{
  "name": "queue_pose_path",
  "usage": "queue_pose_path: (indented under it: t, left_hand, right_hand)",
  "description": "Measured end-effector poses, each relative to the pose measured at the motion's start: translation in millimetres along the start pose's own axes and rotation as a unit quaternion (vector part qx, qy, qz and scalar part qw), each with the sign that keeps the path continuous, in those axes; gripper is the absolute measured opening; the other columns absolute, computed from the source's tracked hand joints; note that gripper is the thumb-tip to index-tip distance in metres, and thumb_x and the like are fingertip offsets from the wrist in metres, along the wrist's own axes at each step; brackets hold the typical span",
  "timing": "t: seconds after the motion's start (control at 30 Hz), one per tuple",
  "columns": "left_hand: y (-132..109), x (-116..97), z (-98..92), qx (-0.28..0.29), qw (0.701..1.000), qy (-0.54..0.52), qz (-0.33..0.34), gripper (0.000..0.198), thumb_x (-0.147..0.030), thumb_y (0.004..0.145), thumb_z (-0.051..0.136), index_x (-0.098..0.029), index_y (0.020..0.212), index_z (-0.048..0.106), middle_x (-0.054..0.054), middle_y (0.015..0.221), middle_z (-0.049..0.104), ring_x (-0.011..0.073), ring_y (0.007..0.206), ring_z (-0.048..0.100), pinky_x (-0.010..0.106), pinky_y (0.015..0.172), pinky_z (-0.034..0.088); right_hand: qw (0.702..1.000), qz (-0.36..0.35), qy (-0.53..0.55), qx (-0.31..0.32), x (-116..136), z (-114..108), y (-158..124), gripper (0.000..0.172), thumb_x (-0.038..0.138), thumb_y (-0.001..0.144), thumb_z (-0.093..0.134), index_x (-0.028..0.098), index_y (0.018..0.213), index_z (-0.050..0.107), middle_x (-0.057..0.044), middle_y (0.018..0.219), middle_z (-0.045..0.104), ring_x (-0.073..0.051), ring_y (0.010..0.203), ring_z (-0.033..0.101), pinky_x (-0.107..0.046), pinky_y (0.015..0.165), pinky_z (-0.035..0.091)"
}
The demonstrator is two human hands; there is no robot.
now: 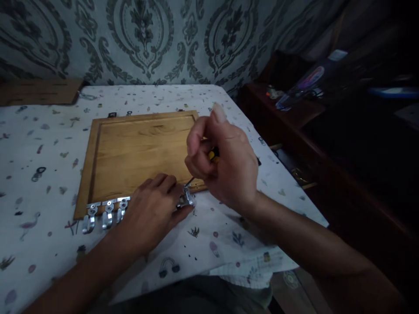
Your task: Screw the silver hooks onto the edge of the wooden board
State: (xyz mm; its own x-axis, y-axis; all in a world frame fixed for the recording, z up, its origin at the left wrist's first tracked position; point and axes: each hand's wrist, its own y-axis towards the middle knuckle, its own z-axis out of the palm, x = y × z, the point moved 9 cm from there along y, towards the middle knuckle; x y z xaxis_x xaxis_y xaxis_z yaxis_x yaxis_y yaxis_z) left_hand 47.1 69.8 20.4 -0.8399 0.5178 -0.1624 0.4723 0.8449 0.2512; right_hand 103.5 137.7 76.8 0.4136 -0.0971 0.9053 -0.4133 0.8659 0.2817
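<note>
The board (144,152) lies on the table (49,174), with a row of three hooks (109,213) visible along the left part of its near edge. Further right on that edge, the left hand (152,209) pinches another hook (187,198) between thumb and fingers. Above the board's near right corner, the right hand (229,163) has its fingers curled around the screwdriver (212,155), whose shaft reaches down to the pinched hook. Cardboard (42,91) lies beyond the board to its left; a bottle (309,80) is well to its right.
</note>
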Motion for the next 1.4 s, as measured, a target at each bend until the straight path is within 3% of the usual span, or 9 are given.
queue_pose_path:
  t: [0.1,0.2,0.4,0.6,0.73,0.9,1.1,1.27,1.4]
  left_hand:
    - [0,1,4.0,0.033,0.999,-0.006,-0.005,0.025,-0.039,0.093,0.068,-0.014,0.094,0.072,0.009,0.094,0.072,0.0286,0.09,0.068,0.043,0.073,0.059]
    - [1,3,5.9,0.049,0.999,-0.01,-0.017,0.027,-0.04,0.093,0.067,-0.014,0.097,0.073,0.01,0.1,0.072,0.0292,0.093,0.068,0.045,0.077,0.059]
    - [1,3,5.9,0.038,0.999,-0.004,-0.016,0.025,-0.04,0.092,0.069,-0.015,0.093,0.071,0.008,0.092,0.07,0.0302,0.092,0.067,0.045,0.075,0.059]
    - [0,2,3.5,0.02,1.0,0.006,-0.016,0.028,-0.041,0.091,0.07,-0.014,0.099,0.071,0.01,0.103,0.072,0.0293,0.091,0.069,0.045,0.077,0.06]
    - [-1,1,1.9,0.011,1.0,-0.001,-0.012,0.028,-0.04,0.091,0.069,-0.014,0.101,0.072,0.01,0.101,0.073,0.0295,0.091,0.069,0.046,0.076,0.06]
    - [0,1,4.1,0.02,1.0,-0.009,-0.008,0.025,-0.039,0.09,0.071,-0.014,0.093,0.071,0.008,0.095,0.071,0.03,0.093,0.067,0.046,0.077,0.06]
    - [0,1,3.1,0.018,1.0,-0.011,-0.004,0.025,-0.038,0.091,0.07,-0.013,0.092,0.071,0.008,0.091,0.069,0.0298,0.091,0.067,0.046,0.074,0.059]
    - [0,2,5.0,0.033,0.999,-0.01,-0.011,0.025,-0.038,0.09,0.071,-0.013,0.093,0.071,0.008,0.092,0.069,0.0289,0.091,0.067,0.044,0.075,0.058]
    - [0,2,4.8,0.039,0.999,-0.008,-0.014,0.026,-0.039,0.092,0.069,-0.013,0.092,0.071,0.008,0.092,0.069,0.0297,0.093,0.067,0.045,0.076,0.058]
  right_hand:
    - [0.989,-0.063,-0.017,-0.134,3,-10,-12,0.047,0.056,0.098,0.054,0.022,0.065,0.055,0.01,0.042,0.026,-0.007,0.036,0.023,-0.023,0.038,0.021]
    - [0.989,-0.07,-0.039,-0.126,3,-5,-15,0.042,0.055,0.099,0.052,0.021,0.075,0.06,0.009,0.045,0.029,-0.008,0.04,0.024,-0.024,0.041,0.027]
    - [0.998,0.012,-0.026,0.061,-2,3,1,0.025,0.032,0.1,0.051,0.016,0.089,0.067,0.009,0.052,0.038,-0.006,0.048,0.035,-0.019,0.046,0.032]
    - [0.97,0.054,-0.012,0.239,-2,18,8,0.022,0.027,0.093,0.057,0.016,0.108,0.068,0.005,0.081,0.068,-0.006,0.072,0.062,-0.02,0.067,0.051]
    - [0.954,0.103,-0.036,0.278,-10,26,8,0.03,0.031,0.095,0.05,0.023,0.12,0.064,0.014,0.06,0.058,-0.002,0.048,0.051,-0.017,0.053,0.044]
    - [0.981,0.087,0.0,0.172,-14,18,16,0.022,0.024,0.098,0.042,0.019,0.098,0.063,0.016,0.042,0.025,-0.002,0.035,0.019,-0.013,0.039,0.023]
    - [0.992,-0.065,-0.036,-0.098,4,-8,-7,0.014,0.032,0.101,0.05,0.023,0.094,0.058,0.012,0.046,0.028,-0.008,0.04,0.022,-0.021,0.041,0.022]
    - [0.981,-0.085,-0.072,-0.159,3,-11,-20,0.012,0.038,0.099,0.053,0.028,0.094,0.057,0.01,0.047,0.028,-0.012,0.041,0.022,-0.028,0.044,0.025]
    - [0.983,-0.089,-0.057,-0.148,11,-12,-18,0.01,0.032,0.099,0.05,0.027,0.093,0.057,0.011,0.045,0.027,-0.011,0.038,0.019,-0.028,0.042,0.02]
